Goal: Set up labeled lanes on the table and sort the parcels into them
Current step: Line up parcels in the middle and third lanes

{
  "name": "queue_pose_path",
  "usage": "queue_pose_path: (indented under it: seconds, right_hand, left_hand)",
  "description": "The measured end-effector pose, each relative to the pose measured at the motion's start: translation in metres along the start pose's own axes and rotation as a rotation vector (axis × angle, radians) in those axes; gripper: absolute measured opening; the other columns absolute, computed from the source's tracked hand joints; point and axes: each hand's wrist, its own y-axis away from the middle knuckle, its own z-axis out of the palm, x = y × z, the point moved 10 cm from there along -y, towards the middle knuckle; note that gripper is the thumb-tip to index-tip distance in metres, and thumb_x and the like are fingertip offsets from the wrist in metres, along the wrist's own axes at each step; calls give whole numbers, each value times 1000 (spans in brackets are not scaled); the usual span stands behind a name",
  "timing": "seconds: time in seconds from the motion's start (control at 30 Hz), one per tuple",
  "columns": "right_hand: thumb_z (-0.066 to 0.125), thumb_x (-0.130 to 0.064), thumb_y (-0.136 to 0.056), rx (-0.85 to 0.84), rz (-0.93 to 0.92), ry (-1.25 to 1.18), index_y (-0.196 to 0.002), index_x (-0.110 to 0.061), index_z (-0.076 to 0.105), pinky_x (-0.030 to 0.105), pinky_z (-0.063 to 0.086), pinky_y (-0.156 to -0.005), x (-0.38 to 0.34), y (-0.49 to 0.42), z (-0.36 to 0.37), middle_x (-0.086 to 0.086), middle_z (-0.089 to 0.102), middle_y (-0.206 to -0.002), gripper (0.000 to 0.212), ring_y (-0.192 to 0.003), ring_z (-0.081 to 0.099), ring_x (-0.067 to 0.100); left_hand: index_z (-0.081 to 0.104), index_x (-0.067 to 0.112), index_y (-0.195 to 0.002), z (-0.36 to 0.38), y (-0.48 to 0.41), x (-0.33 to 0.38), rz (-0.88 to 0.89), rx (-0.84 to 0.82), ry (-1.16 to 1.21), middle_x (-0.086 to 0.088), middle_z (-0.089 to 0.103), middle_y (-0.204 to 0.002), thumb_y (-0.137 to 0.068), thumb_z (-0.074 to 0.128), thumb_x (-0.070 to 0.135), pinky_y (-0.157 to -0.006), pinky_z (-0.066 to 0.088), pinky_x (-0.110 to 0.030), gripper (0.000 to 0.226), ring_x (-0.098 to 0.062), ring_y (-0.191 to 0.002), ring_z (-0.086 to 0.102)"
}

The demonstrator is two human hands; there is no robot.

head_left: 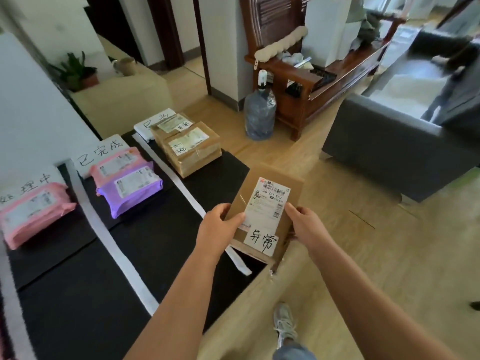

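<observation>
I hold a brown cardboard parcel (275, 185) with a shipping label and a handwritten white sticker above the table's near right corner. My left hand (220, 224) grips its left edge and my right hand (304, 223) grips its right edge. The black table (85, 294) is split into lanes by white tape strips (114, 250). Handwritten paper signs (100, 153) head the lanes. The right lane holds two brown boxes (192, 149). In the middle lane lie a pink mailer (117, 162) and a purple mailer (132, 188). Another pink mailer (33, 211) sits in the left lane.
A water jug (259, 113) stands on the wooden floor beyond the table, next to a wooden bench (311, 81) with clutter. A grey sofa (389, 144) sits at right. A potted plant (78, 71) stands on a low ledge at back left. My shoe (284, 326) is by the table's edge.
</observation>
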Motion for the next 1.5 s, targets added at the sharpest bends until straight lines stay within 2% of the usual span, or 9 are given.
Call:
queue_pose_path:
  seconds: [0.17,0.4,0.53,0.67,0.77,0.87,0.93,1.17,1.5]
  right_hand:
    - [48,-29,-103,-145,52,76,-119,-16,57,42,60,-84,-21,-72,9,1,70,-105,22,-97,69,21]
    - [51,-18,-97,-277,45,261,-88,-21,52,52,58,-87,-24,-119,40,7,66,-100,9,-96,67,30]
    - [54,-23,-87,-413,-14,461,-88,-17,58,40,49,-67,-11,-133,59,-4,58,-71,7,-63,57,16]
    - [51,-20,-86,-397,-55,496,-75,-14,49,39,27,-59,-26,-135,52,-4,40,-59,13,-52,36,12]
    - [50,-20,-96,-217,-128,509,-97,-21,50,27,32,-53,-59,-139,30,-5,50,-76,2,-61,47,8]
    - [52,-19,-100,-96,-249,522,-137,-14,44,22,38,-62,-91,-148,18,4,54,-125,39,-87,50,10]
    - [52,-21,-100,-74,-274,540,-148,-14,36,24,39,-71,-98,-155,20,6,43,-145,51,-100,49,14]
    - [56,-21,-98,-137,-226,588,-145,-15,40,27,46,-63,-91,-162,46,8,53,-132,50,-93,60,19]
    - [54,-19,-97,-189,-266,621,-142,-14,42,23,39,-54,-128,-178,84,-2,55,-114,47,-75,53,7]
  left_hand:
    - [51,26,-137,14,-37,-8,-196,128,51,10,60,-107,-92,64,37,-88,51,-35,49,-12,-102,60]
    - [50,28,-139,7,-86,-23,-314,168,4,7,64,-110,-95,58,32,-88,53,-37,45,-12,-99,62]
    - [48,32,-141,-8,-110,-18,-302,176,-164,10,58,-104,-99,52,28,-81,49,-32,42,-11,-94,57]
    - [36,37,-148,-12,-122,-25,-331,234,-286,-1,54,-135,-97,53,34,-94,52,-45,54,-22,-116,56]
    - [29,27,-152,-17,-105,-26,-359,427,-202,-5,40,-148,-95,59,33,-98,51,-44,65,-24,-131,44]
    - [30,17,-148,-13,-69,-42,-472,608,22,-8,39,-143,-91,65,35,-97,50,-43,69,-25,-129,43]
    - [32,13,-142,5,-55,-58,-553,586,127,-8,40,-138,-90,66,41,-91,52,-42,68,-26,-122,49]
    - [36,17,-141,27,-72,-68,-551,415,258,-3,53,-133,-92,64,37,-55,50,-24,60,-17,-99,63]
    - [51,27,-135,-61,-137,-32,-359,491,26,4,60,-128,-96,55,33,-78,51,-32,39,-17,-104,62]
